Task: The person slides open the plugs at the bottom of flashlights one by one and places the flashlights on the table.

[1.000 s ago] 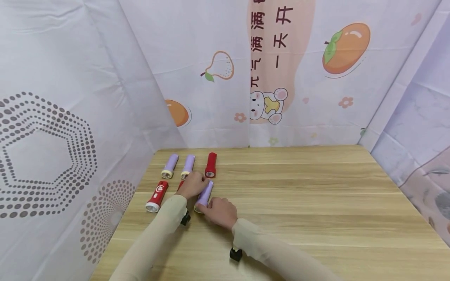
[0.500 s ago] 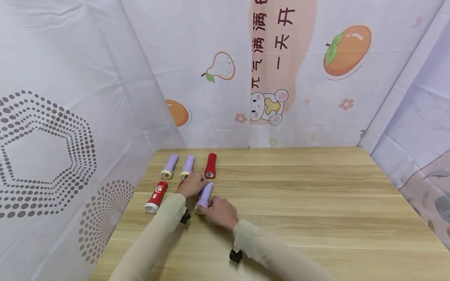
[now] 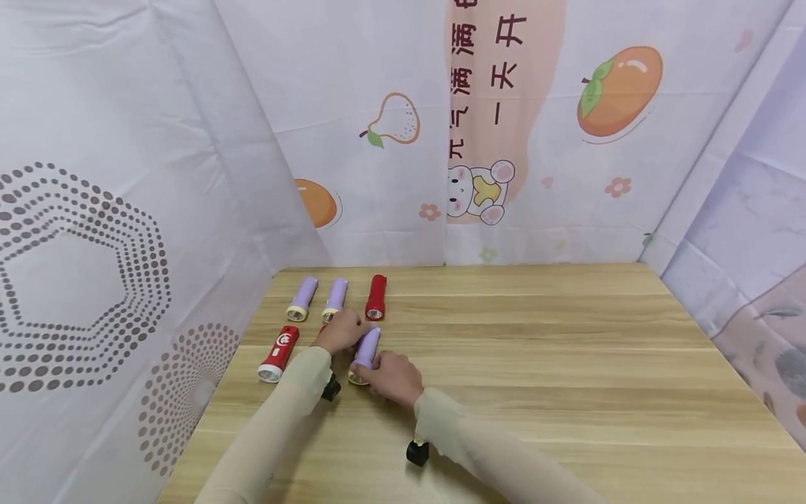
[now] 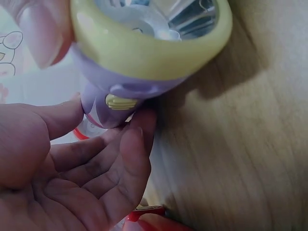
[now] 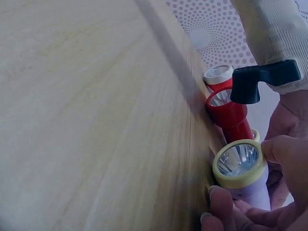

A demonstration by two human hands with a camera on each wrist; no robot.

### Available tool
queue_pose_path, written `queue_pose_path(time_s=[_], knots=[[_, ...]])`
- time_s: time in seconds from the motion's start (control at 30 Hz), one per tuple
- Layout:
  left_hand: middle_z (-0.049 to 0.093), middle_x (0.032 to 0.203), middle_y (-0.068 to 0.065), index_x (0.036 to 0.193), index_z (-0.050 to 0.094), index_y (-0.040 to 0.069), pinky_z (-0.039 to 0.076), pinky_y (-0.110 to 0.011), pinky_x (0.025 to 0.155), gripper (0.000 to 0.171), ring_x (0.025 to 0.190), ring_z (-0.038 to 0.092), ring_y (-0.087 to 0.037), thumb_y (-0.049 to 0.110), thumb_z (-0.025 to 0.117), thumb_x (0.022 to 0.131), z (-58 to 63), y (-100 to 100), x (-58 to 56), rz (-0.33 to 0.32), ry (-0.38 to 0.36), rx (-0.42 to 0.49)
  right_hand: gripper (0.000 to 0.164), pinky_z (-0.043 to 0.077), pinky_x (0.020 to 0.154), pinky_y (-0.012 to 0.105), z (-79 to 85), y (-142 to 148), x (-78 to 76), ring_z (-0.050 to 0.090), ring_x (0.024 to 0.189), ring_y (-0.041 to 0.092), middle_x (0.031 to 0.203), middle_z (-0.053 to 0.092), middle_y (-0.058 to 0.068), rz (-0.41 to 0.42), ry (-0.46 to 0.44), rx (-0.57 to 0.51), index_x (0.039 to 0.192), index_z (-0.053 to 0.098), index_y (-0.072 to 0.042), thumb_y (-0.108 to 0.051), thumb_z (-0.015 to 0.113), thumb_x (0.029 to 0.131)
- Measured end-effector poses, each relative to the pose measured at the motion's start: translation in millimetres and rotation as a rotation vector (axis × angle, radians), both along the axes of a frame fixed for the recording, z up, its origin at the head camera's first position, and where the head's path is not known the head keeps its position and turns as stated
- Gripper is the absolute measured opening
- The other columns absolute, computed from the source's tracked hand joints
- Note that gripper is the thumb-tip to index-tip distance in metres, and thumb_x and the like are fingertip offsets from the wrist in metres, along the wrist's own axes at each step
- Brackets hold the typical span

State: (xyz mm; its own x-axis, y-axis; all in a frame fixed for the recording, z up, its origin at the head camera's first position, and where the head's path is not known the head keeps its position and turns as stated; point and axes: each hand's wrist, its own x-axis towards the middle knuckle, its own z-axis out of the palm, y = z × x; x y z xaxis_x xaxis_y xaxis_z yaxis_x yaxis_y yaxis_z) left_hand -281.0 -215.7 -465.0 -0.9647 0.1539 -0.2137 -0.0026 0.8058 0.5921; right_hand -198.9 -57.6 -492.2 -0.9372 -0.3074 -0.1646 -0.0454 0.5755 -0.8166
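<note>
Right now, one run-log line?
object: purple cream-rimmed plastic flashlight | left hand: pinches tail | right hand: grips head | nearby: red plastic flashlight

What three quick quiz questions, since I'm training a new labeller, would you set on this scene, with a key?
1. Multiple choice: where does the right hand grip the purple flashlight that both hands are on?
A) at its tail end
B) at its lens end
C) nowhere; it only hovers above

2. True or false: every flashlight in the back row is purple.

3. Fill in: the leftmost red flashlight in the front row has its lens ringed in ____.

Key:
1. B
2. False; the back row's right-hand flashlight is red.
3. White
</note>
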Motion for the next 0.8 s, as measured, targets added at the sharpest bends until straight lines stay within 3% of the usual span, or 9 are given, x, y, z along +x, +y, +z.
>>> queue_pose_path(time_s=[0.13,0.3,0.57,0.8], knots=[[0.062,0.062,-0.007,0.068,0.063,0.006,0.043,-0.024,0.047,0.041,0.053,0.057,-0.016,0.025,0.061,0.105,-0.3,-1.1,2.4,0.024,-0.018,0.014,0.043,0.036,0.043,0.027,0.8,0.1,-0.1,0.049,0.047,0.011,0.055,0.058,-0.004,0.007,-0.024,-0.020,0.074,0.063,-0.015,-0.053,0.068,0.094],[0.060,0.060,-0.006,0.066,0.063,0.008,0.041,-0.025,0.047,0.044,0.051,0.054,-0.015,0.028,0.060,0.105,-1.4,-3.2,2.7,0.043,-0.043,0.040,0.041,0.038,0.044,0.026,-1.3,0.4,-0.9,0.052,0.049,0.011,0.058,0.061,-0.002,0.015,-0.027,-0.044,0.078,0.063,-0.014,-0.051,0.070,0.094],[0.062,0.065,-0.005,0.071,0.069,0.007,0.054,-0.031,0.057,0.040,0.059,0.060,-0.016,0.029,0.063,0.103,2.9,-6.0,7.5,0.076,-0.065,0.138,0.038,0.039,0.045,0.026,-2.7,3.9,-0.2,0.051,0.050,0.010,0.059,0.060,-0.003,0.036,0.007,-0.076,0.081,0.064,-0.013,-0.048,0.073,0.092],[0.054,0.057,0.000,0.062,0.063,0.009,0.051,-0.030,0.055,0.045,0.054,0.053,-0.012,0.028,0.063,0.104,-1.3,-10.1,8.7,0.069,-0.085,0.213,0.036,0.039,0.047,0.025,-2.2,8.0,1.9,0.051,0.052,0.009,0.060,0.059,-0.004,0.061,0.031,-0.087,0.082,0.065,-0.010,-0.044,0.074,0.092]])
